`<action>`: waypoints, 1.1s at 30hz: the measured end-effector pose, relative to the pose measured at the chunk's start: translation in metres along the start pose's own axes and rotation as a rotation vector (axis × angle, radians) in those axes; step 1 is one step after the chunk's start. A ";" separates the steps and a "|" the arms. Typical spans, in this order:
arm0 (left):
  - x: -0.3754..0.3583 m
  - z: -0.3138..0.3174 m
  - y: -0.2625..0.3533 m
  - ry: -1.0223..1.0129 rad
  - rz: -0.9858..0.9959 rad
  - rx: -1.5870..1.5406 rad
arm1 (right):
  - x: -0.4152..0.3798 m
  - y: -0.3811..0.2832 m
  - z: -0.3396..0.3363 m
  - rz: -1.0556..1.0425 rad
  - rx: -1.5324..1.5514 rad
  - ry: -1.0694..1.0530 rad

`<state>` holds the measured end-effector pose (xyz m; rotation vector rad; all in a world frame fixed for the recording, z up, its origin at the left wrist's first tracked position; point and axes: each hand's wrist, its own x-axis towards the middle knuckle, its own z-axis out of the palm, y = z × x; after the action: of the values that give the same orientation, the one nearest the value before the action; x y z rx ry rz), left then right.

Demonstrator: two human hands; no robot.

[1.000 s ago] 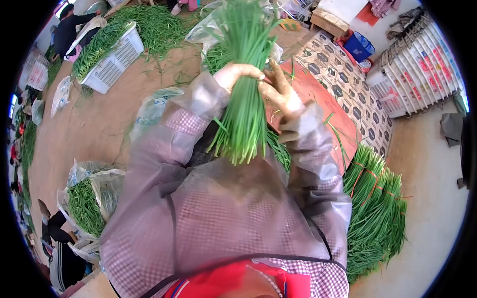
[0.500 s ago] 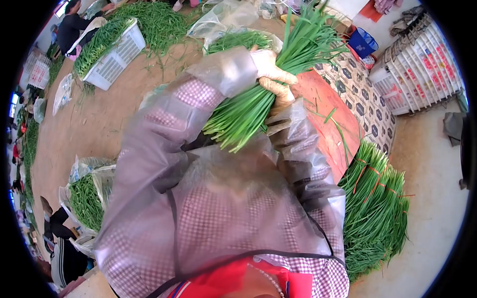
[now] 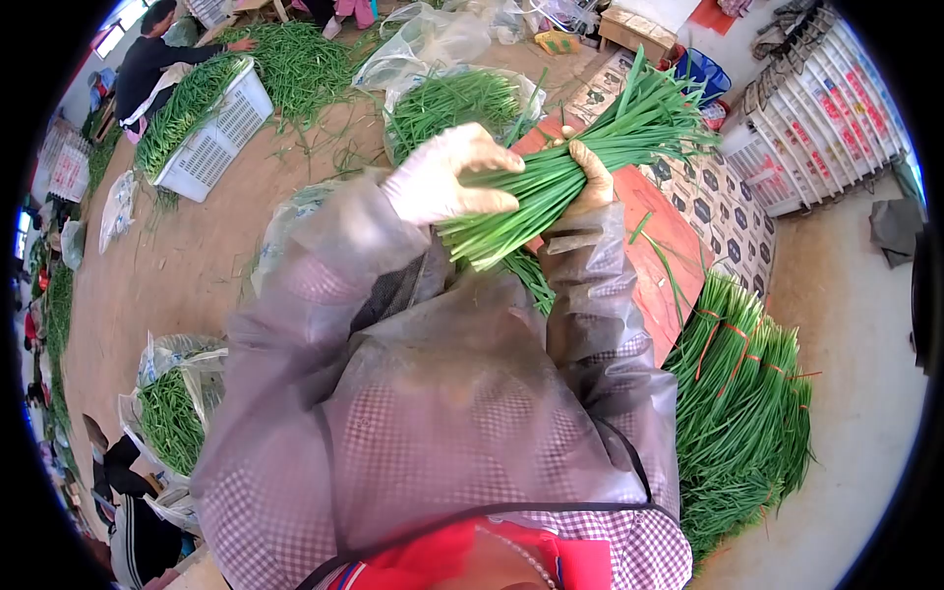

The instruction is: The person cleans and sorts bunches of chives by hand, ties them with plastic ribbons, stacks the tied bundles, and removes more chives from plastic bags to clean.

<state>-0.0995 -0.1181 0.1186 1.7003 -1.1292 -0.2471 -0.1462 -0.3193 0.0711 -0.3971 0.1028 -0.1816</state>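
A bunch of garlic chives is held above my lap, its leafy tips toward the upper right and its pale stem ends toward the lower left. My right hand, gloved, is wrapped round the middle of the bunch. Beside the stems, my gloved left hand has its thumb and fingers apart, with the stems near its fingertips; contact is hard to make out. Beneath the bunch lies a reddish board with a few loose leaves on it.
Tied bundles of chives are piled at my right. An open bag of loose chives lies ahead. White crates stand stacked at right. Further left, a co-worker reaches over chives beside a white basket.
My left hand has come away from the middle of the bunch and moved down and left toward the stem ends, its fingers spreading. The bunch has tilted flatter, tips swinging right.
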 end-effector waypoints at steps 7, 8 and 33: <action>-0.010 0.002 0.001 0.219 -0.333 -0.537 | -0.005 -0.004 0.002 -0.149 0.047 0.038; -0.014 -0.002 -0.003 0.246 -0.306 -0.632 | 0.006 -0.008 -0.015 -0.219 0.007 0.039; -0.045 0.022 0.017 0.025 0.103 -0.258 | -0.020 -0.047 -0.041 -0.299 -0.058 -0.304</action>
<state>-0.1466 -0.0978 0.1077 1.4110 -1.1119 -0.2931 -0.1786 -0.3736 0.0530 -0.4932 -0.2525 -0.4108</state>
